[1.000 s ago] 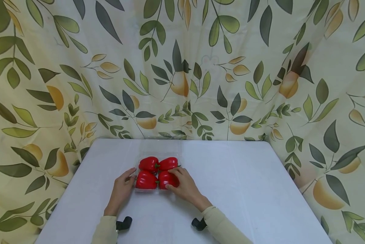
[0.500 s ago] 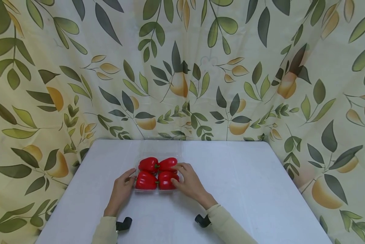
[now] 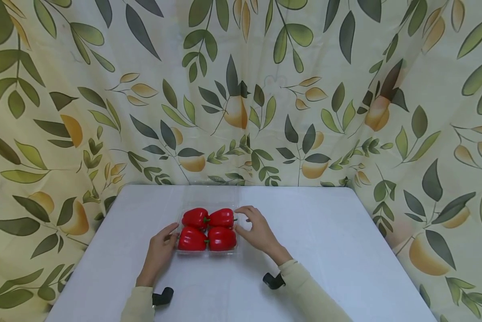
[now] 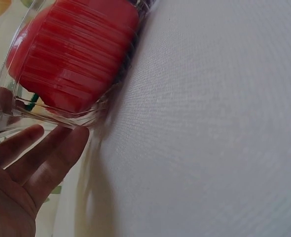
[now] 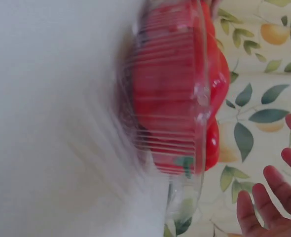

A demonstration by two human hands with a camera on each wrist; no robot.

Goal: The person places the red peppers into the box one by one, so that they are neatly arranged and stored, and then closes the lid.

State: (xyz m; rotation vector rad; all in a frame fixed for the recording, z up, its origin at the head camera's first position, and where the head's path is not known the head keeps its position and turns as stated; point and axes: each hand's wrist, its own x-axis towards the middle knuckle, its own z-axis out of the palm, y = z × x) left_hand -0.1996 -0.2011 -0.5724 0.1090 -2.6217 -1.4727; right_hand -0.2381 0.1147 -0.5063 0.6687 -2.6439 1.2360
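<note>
Several red bell peppers with green stems sit in rows in a clear plastic clamshell box. Its transparent lid lies folded back toward the far edge of the table. My left hand is at the box's left side; in the left wrist view its fingers are extended, with the tips right at the ribbed plastic wall. To the right of the box, my right hand has its fingers loosely spread and holds nothing. The right wrist view shows those fingers apart from the box wall.
A white-covered table carries the box left of its middle. Behind it and at both sides hangs a leaf-and-fruit patterned curtain. Each wrist wears a small black device, such as the one on the right.
My right hand has let go of the front right bell pepper and drawn away to the right, off the box. The left hand stays at the box's left side.
</note>
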